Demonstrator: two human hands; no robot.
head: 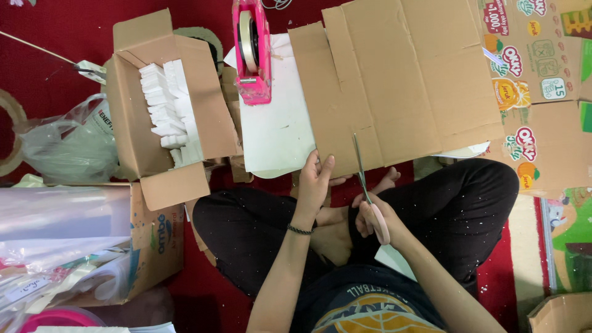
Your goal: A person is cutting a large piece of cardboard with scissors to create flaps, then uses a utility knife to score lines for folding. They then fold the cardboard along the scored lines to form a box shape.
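Flattened cardboard sheet (394, 80), lying across the lap and red floor, being cut upward from its near edge. Scissors (365, 179) being worked by the right hand (373, 216), fingers closed through the pink handles; left hand (316, 179) pinching the edge just beside the cut. Probably worth keeping that grip close, steadying the sheet.

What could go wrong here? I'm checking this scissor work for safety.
1. The left hand grips the cardboard edge close beside the scissors; a slip might nick its fingers.
2. The blades sit above bare feet; a drop could hurt.
3. The right hand cuts unsupported cardboard, so the cut may wander.
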